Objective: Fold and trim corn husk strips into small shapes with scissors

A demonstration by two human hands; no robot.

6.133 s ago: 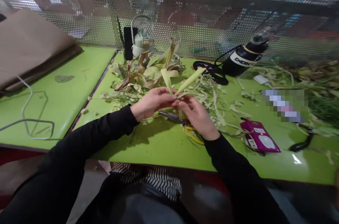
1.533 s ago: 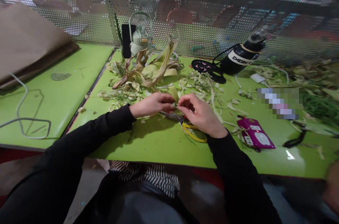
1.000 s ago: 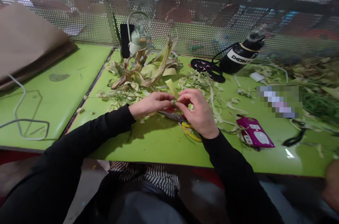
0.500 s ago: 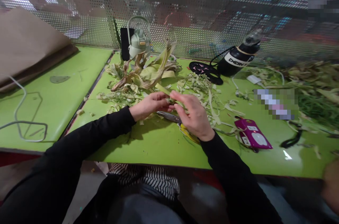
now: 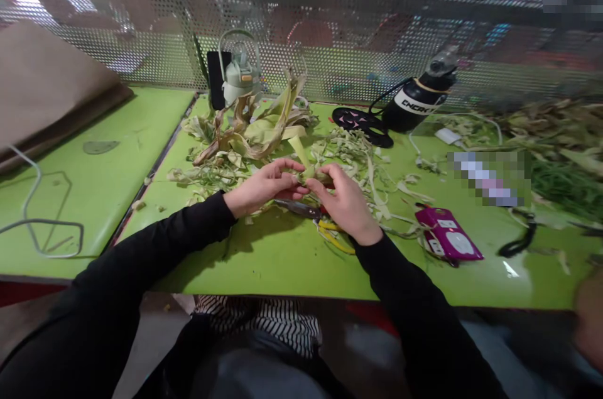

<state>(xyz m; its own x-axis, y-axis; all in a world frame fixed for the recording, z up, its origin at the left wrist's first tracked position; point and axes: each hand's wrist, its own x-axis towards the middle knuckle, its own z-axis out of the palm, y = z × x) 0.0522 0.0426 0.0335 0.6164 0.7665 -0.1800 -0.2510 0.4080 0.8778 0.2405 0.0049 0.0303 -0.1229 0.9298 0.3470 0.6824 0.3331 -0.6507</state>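
Between my two hands is a pale green strip of corn husk (image 5: pixel 298 151), folded or knotted where the fingers meet and with one end standing up. My left hand (image 5: pixel 268 186) pinches it from the left. From the other side my right hand (image 5: pixel 347 201) grips it between thumb and fingers. Scissors with yellow handles (image 5: pixel 335 242) lie on the green table (image 5: pixel 282 267), just below my right hand, their blades pointing left. Behind the hands rises a heap of larger dried husks (image 5: pixel 264 129), with shredded husk scraps (image 5: pixel 346 151) spread around it.
At the back stand a light green bottle (image 5: pixel 241 81), a dark phone (image 5: pixel 217 78) and a black bottle (image 5: pixel 421 100) beside a black fan-like disc (image 5: pixel 362 125). A purple device (image 5: pixel 450 235) lies right. Brown paper (image 5: pixel 56 85) and a bent wire (image 5: pixel 42 223) are left; perforated metal (image 5: pixel 301 9) borders the back.
My right hand has turned and lowered its fingers beside the left, uncovering more of the husk. The husk's free end now stands more upright. The scissors' yellow handles show more.
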